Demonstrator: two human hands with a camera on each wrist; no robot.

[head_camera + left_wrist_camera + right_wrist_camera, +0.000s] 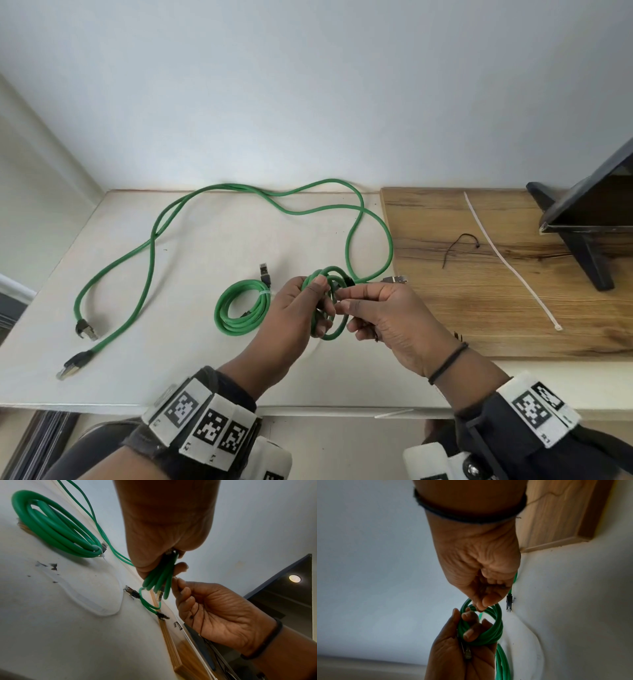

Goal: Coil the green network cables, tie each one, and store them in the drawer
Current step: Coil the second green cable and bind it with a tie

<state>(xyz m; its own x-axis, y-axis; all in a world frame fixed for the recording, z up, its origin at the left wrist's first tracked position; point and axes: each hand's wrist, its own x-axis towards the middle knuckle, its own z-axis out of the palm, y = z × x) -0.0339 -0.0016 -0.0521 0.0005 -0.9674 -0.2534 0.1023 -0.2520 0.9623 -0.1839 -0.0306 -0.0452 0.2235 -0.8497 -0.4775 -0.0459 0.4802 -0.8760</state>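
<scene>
My left hand (298, 308) grips a small coil of green network cable (337, 334) above the white table (191, 370). My right hand (387, 318) meets the coil from the right, thumb and forefinger pinching a thin black tie (197, 609) that trails across its palm. In the left wrist view the coil (159, 580) hangs from my fingers with a gold plug among the strands. A second green coil (236, 329), bound with a white zip tie, lies flat just left of my hands. A long loose green cable (150, 246) sprawls over the table's left and back.
The loose cable's plugs (85, 329) lie near the table's left front. A wooden board (513, 308) on the right carries a white zip tie (507, 262), a black tie (459, 245) and a dark stand (582, 222).
</scene>
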